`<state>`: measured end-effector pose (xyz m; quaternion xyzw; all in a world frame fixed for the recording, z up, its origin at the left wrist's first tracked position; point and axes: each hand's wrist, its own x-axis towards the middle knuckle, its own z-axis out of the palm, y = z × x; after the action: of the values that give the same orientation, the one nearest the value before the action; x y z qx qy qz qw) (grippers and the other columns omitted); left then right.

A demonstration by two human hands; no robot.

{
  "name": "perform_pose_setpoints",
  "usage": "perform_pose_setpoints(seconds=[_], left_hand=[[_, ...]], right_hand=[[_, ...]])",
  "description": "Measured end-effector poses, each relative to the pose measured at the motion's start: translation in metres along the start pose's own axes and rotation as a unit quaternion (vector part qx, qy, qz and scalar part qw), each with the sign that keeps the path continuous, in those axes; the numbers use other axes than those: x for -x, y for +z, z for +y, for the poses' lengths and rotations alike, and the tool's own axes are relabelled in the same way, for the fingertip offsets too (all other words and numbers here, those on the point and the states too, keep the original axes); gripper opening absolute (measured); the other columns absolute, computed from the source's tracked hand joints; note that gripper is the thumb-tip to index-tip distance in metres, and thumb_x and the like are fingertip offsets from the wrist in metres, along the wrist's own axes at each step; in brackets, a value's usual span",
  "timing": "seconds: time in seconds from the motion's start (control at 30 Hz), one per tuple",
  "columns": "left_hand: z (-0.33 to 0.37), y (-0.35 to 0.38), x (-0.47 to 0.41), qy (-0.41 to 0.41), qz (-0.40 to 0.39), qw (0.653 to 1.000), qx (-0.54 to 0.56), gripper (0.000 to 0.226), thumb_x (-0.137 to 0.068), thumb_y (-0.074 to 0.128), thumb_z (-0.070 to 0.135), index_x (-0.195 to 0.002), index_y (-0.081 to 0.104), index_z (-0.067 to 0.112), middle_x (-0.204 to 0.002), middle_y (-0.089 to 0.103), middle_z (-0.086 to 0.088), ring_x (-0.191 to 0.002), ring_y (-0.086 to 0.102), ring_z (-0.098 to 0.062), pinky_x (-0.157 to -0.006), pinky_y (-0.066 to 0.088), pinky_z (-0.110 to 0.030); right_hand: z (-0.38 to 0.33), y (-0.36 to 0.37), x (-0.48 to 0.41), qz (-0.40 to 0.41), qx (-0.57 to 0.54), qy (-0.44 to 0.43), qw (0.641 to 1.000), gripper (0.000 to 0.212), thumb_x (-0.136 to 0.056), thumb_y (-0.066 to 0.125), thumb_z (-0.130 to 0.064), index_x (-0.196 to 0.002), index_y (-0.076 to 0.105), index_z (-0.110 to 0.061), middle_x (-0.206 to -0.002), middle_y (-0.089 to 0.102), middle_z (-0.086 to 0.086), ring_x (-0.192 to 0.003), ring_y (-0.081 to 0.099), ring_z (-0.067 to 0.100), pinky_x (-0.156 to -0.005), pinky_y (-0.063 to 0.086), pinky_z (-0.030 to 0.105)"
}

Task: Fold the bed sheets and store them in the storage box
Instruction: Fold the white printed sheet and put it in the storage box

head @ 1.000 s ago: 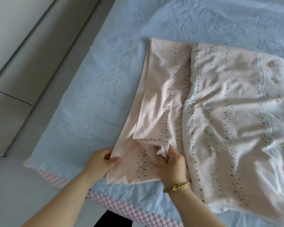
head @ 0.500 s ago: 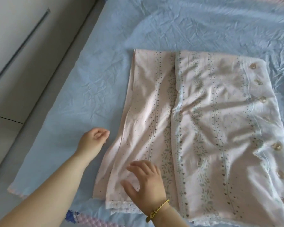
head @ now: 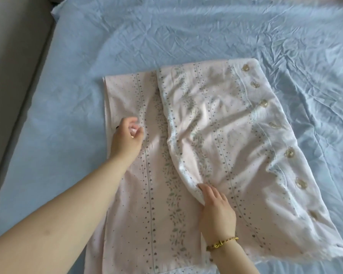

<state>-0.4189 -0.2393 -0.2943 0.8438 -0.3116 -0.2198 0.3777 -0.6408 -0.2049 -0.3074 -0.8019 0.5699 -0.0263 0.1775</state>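
While the pink sheet (head: 216, 119) lies folded on the bed (head: 186, 36), both hands are on it. It sits in the middle of the bed, on top of a blue cover that is full of little wrinkles. The sheet has rows of tiny hearts and green leaves on it. One layer lies flat and shows on the left side. Another layer lies on top of it and covers the right side. This top layer is bumpy and wrinkled. A row of round buttons (head: 263, 103) runs down near its right edge. The left hand (head: 127, 137) is on the flat layer, near its left edge and about halfway up. Its fingers are bent a little and loose, and they hold nothing. The right hand (head: 216, 210) is lower down, nearer to the person. Its fingers are nearly straight, and the tips touch the puffy left edge of the top layer. I cannot tell if the tips go under that edge. A thin gold bracelet (head: 222, 243) is on the right wrist. Beside the bed, on the left, is a strip of grey floor (head: 8, 76).
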Motion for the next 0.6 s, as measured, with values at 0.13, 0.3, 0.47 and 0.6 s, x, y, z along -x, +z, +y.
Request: perform_pose_setpoints(seconds=[0.13,0.3,0.47,0.6], left_hand=[[0.052,0.04,-0.043,-0.117,-0.158,0.97,0.145,0.067,-0.093,0.049,0.037,-0.148,0.012,0.023,-0.152,0.025,-0.002,-0.137,0.03,-0.022,-0.107,0.028,-0.033],[0.08,0.068,-0.077,0.016,-0.186,0.977,0.102,0.067,-0.087,0.05,-0.005,-0.145,0.026,0.019,-0.151,0.026,-0.002,-0.138,0.027,-0.017,-0.101,0.027,-0.016],[0.06,0.055,-0.121,0.042,-0.097,0.994,0.038,0.06,-0.089,0.047,-0.002,-0.144,0.031,0.015,-0.148,0.034,-0.006,-0.134,0.034,-0.018,-0.084,0.03,-0.001],[0.008,0.051,-0.105,-0.074,-0.125,0.989,0.026,0.086,-0.079,0.068,0.022,-0.148,0.016,0.015,-0.148,0.034,-0.012,-0.133,0.037,-0.027,-0.11,0.032,-0.033]], right_hand=[[0.014,-0.005,-0.001,0.072,-0.08,-0.002,0.994,0.056,-0.035,0.072,0.006,-0.085,0.073,-0.02,-0.071,0.072,-0.008,-0.047,0.064,0.011,-0.034,0.043,0.017],[0.004,-0.022,0.003,0.105,-0.155,-0.014,0.982,0.053,-0.041,0.056,-0.003,-0.088,0.073,-0.023,-0.077,0.072,-0.013,-0.055,0.061,0.0,-0.043,0.044,0.011],[-0.025,-0.014,0.006,0.074,-0.155,-0.136,0.976,0.049,-0.063,0.058,-0.028,-0.112,0.051,-0.031,-0.1,0.068,-0.02,-0.087,0.057,-0.006,-0.068,0.045,0.005],[0.003,0.011,0.029,0.083,-0.22,-0.065,0.97,0.039,-0.09,0.025,-0.061,-0.1,0.053,-0.036,-0.088,0.062,-0.025,-0.086,0.053,-0.005,-0.073,0.043,0.003]])
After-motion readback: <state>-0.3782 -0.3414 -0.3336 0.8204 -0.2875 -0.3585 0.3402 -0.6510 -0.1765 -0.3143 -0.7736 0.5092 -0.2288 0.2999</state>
